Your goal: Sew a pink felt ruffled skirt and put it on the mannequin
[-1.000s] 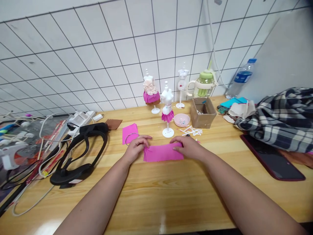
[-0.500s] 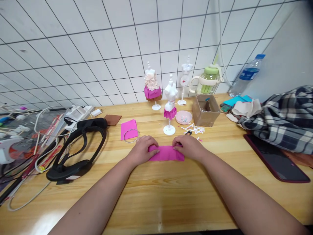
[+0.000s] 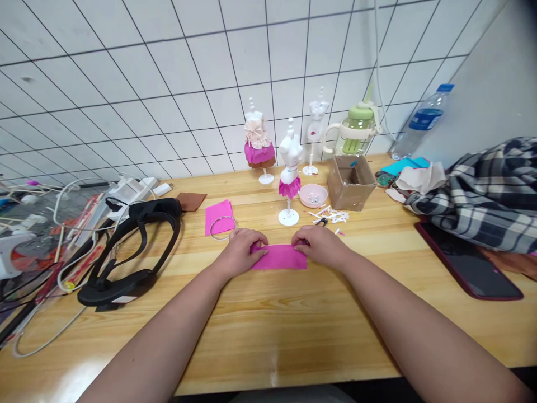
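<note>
A strip of pink fabric point(image 3: 280, 258) lies flat on the wooden table point(image 3: 293, 324) in front of me. My left hand point(image 3: 241, 251) presses on its left end with fingers curled over the cloth. My right hand point(image 3: 315, 247) pinches its upper right edge. Just beyond the strip stands a small white mannequin with a pink skirt point(image 3: 289, 179). A second pink piece point(image 3: 218, 216) with a metal ring point(image 3: 222, 228) on it lies to the left of my hands.
Two more mini mannequins point(image 3: 257, 146) stand by the tiled wall, with a pink dish point(image 3: 313, 195), cardboard box point(image 3: 351, 182), green jug point(image 3: 356, 130) and water bottle point(image 3: 422, 122). Black headset point(image 3: 130, 252) and cables lie left; plaid cloth point(image 3: 482, 196) and a tablet point(image 3: 470, 260) lie right.
The pink strip has been folded narrower and shorter, and both hands have drawn closer together on it. My view has shifted slightly, so the objects sit a little higher and nearer.
</note>
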{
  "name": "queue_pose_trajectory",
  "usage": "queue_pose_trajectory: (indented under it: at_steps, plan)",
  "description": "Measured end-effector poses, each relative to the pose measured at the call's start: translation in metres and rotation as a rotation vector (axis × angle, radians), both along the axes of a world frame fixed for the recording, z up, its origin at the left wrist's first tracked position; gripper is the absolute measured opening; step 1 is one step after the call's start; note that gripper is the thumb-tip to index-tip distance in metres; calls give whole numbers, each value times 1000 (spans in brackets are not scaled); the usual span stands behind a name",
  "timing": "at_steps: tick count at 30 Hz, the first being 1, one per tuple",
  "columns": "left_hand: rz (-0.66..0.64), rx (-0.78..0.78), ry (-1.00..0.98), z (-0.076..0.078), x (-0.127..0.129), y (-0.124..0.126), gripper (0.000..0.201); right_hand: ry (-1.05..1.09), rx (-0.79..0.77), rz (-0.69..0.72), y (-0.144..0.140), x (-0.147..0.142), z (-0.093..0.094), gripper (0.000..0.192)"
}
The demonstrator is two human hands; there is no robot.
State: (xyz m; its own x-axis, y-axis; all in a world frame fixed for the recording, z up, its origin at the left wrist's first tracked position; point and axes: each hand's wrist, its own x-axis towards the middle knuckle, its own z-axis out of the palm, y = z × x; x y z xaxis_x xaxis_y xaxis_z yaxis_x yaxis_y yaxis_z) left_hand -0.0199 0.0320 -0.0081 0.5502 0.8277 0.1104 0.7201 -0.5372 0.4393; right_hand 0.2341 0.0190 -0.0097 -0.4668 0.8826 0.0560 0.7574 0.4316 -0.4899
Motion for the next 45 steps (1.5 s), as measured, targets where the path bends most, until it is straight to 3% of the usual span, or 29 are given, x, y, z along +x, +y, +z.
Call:
queue_pose_trajectory:
  at_steps: [10, 21, 29, 33, 38, 45]
  plan:
    - [-111, 65, 36, 2, -12, 5, 13, 16, 19, 107, 0, 5, 3, 17]
    - [-147, 329, 302, 16, -13, -1, 33, -150, 191, 119, -1, 2, 3, 22]
    - [-185, 342, 359, 17, -14, -1, 33, -228, 215, 159, -6, 3, 4, 29]
    - [-174, 354, 374, 16, -19, -1, 34, -206, 151, 164, -6, 11, 10, 26]
    - [-201, 309, 352, 15, -22, 3, 35, -160, 8, 68, -1, 19, 15, 23]
    - [-238, 291, 308, 13, -21, 6, 36, -185, 6, -189, -6, -6, 10, 13]
